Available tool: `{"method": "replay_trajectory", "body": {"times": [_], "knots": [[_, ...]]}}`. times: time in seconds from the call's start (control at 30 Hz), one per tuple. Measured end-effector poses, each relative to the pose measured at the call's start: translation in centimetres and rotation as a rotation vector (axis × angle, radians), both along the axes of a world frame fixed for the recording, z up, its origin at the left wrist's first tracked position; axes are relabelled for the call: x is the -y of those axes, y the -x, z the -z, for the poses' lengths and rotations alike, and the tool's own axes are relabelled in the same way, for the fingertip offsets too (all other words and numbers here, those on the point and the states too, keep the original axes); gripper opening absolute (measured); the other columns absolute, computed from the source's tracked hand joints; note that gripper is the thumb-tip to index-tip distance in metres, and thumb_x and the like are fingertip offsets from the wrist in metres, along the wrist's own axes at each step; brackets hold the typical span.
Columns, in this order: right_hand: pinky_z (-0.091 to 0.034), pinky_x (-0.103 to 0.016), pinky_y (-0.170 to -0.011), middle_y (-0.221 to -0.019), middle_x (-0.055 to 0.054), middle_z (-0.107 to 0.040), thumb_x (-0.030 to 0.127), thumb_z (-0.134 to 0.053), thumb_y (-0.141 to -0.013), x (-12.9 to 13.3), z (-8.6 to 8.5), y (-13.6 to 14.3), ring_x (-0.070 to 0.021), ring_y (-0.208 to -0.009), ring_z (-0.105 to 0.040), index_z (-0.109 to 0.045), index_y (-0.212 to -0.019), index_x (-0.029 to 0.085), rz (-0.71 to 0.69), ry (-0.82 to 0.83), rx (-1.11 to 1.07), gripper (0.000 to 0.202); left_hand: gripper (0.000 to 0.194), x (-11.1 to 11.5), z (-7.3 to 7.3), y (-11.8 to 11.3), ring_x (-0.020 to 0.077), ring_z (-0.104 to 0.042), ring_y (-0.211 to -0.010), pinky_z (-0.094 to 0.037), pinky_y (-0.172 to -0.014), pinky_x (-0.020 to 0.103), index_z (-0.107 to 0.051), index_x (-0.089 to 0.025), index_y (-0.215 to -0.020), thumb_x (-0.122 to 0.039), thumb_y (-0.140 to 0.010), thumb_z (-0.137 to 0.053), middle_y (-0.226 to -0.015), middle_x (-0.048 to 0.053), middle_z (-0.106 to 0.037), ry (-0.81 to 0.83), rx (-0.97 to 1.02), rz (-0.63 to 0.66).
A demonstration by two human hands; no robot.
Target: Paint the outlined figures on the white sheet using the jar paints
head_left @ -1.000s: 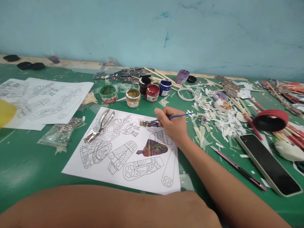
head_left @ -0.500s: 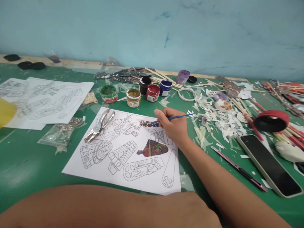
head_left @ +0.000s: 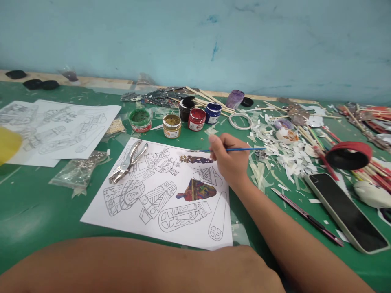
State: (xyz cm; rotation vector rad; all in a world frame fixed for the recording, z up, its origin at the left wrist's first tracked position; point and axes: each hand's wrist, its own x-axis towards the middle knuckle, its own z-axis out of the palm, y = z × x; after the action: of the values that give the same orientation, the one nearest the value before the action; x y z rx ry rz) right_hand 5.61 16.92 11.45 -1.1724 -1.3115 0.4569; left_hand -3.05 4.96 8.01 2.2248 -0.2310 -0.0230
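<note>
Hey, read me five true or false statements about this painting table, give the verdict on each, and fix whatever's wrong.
1. The right hand holds a blue paintbrush. True.

2. The silver plier-like tool lies inside a plastic bag. False: it lies on the printed sheet.

3. The gold paint jar stands between the green jar and the red jar. True.

4. The phone leans upright against the wall. False: it lies flat on the green table, screen up.

5. Every shape on the printed sheet is bare of paint. False: one pointed shape, for instance, is covered in red, blue and other colours.
</note>
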Motion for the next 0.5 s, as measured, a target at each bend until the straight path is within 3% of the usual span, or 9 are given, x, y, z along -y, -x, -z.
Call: {"method": "replay_trajectory", "body": {"times": [0.1, 0.23, 0.33, 0.43, 0.5], "knots": [[-0.034, -0.025, -0.042, -0.041, 0.005, -0.049, 0.046, -0.064, -0.087, -0.2, -0.3, -0.6, -0.0085, -0.038, -0.045, -0.049, -0.050, 0.022, 0.111, -0.077, -0.115, 0.047, 0.027, -0.4, -1.5, -0.1, 0.0101, -0.043, -0.043, -0.025, -0.042, 0.025, -0.045, -0.018, -0.057, -0.018, -0.079, -0.061, -0.052, -0.004, -0.053, -0.042, -0.014, 0.001], [-0.034, -0.024, -0.041, -0.041, 0.006, -0.049, 0.052, -0.061, -0.088, -0.5, -0.1, -1.7, -0.0082, -0.037, -0.045, -0.053, -0.053, 0.021, 0.146, -0.132, -0.169, 0.048, 0.013, -0.5, -3.6, -0.8, 0.0125, -0.051, -0.051, -0.028, -0.040, 0.026, -0.063, -0.022, -0.076, -0.026, -0.085, -0.056, -0.067, -0.003, -0.064, -0.143, -0.128, 0.063], [-0.035, -0.023, -0.042, -0.041, 0.006, -0.049, 0.055, -0.059, -0.089, -0.4, 0.1, -2.6, -0.0083, -0.038, -0.045, -0.054, -0.054, 0.021, 0.163, -0.136, -0.172, 0.050, 0.006, 0.1, -4.0, -1.1, 0.0128, -0.054, -0.057, -0.030, -0.042, 0.026, -0.064, -0.022, -0.075, -0.021, -0.078, -0.058, -0.068, -0.005, -0.065, -0.186, -0.129, -0.053], [-0.035, -0.024, -0.043, -0.041, 0.006, -0.049, 0.055, -0.058, -0.089, -0.2, 0.2, -3.3, -0.0084, -0.039, -0.045, -0.054, -0.053, 0.020, 0.202, -0.152, -0.152, 0.050, 0.011, 0.9, -5.1, -0.6, 0.0106, -0.053, -0.055, -0.031, -0.044, 0.024, -0.053, -0.019, -0.060, -0.009, -0.065, -0.051, -0.057, -0.005, -0.059, -0.006, 0.185, -0.278], [-0.035, -0.024, -0.044, -0.041, 0.006, -0.049, 0.054, -0.056, -0.090, -0.1, 0.2, -3.5, -0.0085, -0.040, -0.044, -0.053, -0.053, 0.021, 0.219, -0.152, -0.132, 0.050, 0.016, 1.7, -7.3, 0.4, 0.0074, -0.048, -0.048, -0.035, -0.046, 0.019, -0.049, -0.018, -0.058, -0.004, -0.063, -0.041, -0.052, -0.005, -0.054, 0.248, 0.494, -0.425]]}}
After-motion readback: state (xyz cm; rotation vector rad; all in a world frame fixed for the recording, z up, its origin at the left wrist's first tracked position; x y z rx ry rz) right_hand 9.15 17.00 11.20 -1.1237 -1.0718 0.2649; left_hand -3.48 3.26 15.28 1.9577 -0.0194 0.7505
